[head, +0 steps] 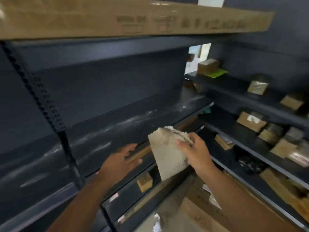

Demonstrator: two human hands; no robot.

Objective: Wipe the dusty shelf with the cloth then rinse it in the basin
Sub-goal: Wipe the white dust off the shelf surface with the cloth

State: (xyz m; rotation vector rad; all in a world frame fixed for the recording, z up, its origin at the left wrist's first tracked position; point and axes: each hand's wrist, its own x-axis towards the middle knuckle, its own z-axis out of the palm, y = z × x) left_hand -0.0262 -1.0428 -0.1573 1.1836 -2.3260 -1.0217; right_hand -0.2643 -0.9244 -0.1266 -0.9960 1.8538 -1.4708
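One folded cloth [168, 156] sits in my right hand [194, 152], thumb on the near face and fingers behind its upper edge, so that grip is clamped on it. The cloth is a pale, waffle-textured rectangle with grey smudges near the top; it hangs with its long axis nearly upright, just in front of the shelf's front lip. The dusty shelf [117, 129] lies up and to the left of the cloth, a dark, smooth metal board running from lower left to upper right, streaked with whitish dust. My left hand [123, 160] is open, fingers spread, holding nothing, hovering at the shelf edge just left of the cloth. The right hand is the one to carry the cloth, I judge. Small cardboard boxes [250, 120] fill the shelves to the right. No basin is in view.
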